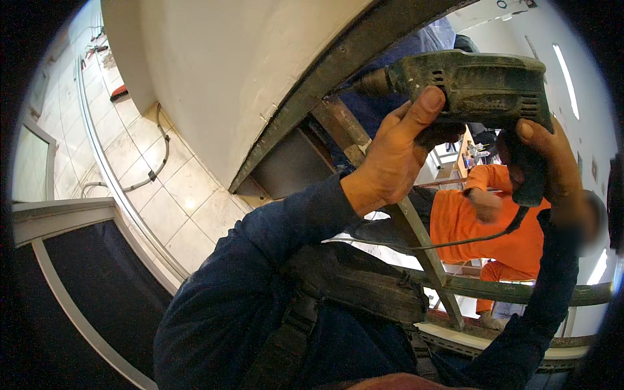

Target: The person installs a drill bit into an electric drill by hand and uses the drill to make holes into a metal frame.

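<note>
A dusty dark-green corded power drill (pixel 481 84) is held up at the upper right, lying level, its front end toward the left. My left hand (pixel 393 153) is closed round the underside of its body, thumb up along the side. My right hand (pixel 554 149) grips the rear handle, with the thumb near the back of the housing. From the handle's base a dark cord (pixel 468 244) runs off to the left. The drill's nose is close to a dark metal beam (pixel 305 91); whether they touch cannot be told.
Metal frame bars (pixel 422 244) cross in front of me. Beyond them a person in orange clothing (pixel 491 221) is bent over. A pale curved panel (pixel 208 78) fills the upper middle. At left, a cable (pixel 156 170) lies on the tiled floor (pixel 185 192), beside a long rail (pixel 97 146).
</note>
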The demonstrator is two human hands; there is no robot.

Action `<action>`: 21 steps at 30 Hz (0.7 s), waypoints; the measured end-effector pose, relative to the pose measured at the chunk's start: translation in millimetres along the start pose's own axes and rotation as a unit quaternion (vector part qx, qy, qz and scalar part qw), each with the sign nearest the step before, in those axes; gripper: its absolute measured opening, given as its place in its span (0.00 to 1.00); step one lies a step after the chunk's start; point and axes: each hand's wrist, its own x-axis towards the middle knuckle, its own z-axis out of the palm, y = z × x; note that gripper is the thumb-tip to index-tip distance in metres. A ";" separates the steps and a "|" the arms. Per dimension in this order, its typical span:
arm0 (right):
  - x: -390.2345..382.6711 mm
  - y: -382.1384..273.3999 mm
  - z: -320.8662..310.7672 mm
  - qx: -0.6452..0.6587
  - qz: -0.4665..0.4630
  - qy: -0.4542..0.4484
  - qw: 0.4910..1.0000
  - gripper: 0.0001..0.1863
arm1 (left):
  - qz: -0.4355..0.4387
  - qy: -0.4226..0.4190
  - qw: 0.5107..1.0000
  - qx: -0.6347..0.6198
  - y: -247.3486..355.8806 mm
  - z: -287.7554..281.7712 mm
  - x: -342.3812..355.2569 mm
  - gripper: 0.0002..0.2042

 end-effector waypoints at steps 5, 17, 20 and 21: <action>2.7 0.3 -10.8 -0.027 -0.006 0.008 1.000 0.32 | 0.007 -0.019 1.000 0.009 -0.2 3.0 4.2 0.28; -19.4 18.7 0.6 0.059 0.020 -0.011 0.998 0.32 | -0.016 0.002 1.000 0.008 -5.8 2.8 -6.7 0.28; -29.3 25.1 10.6 0.100 0.031 0.038 0.994 0.31 | -0.032 0.010 0.999 0.030 -6.1 -1.6 -11.6 0.29; -31.7 29.8 14.5 0.102 0.032 0.038 0.994 0.31 | -0.033 0.010 0.999 0.031 -6.2 -1.7 -12.7 0.29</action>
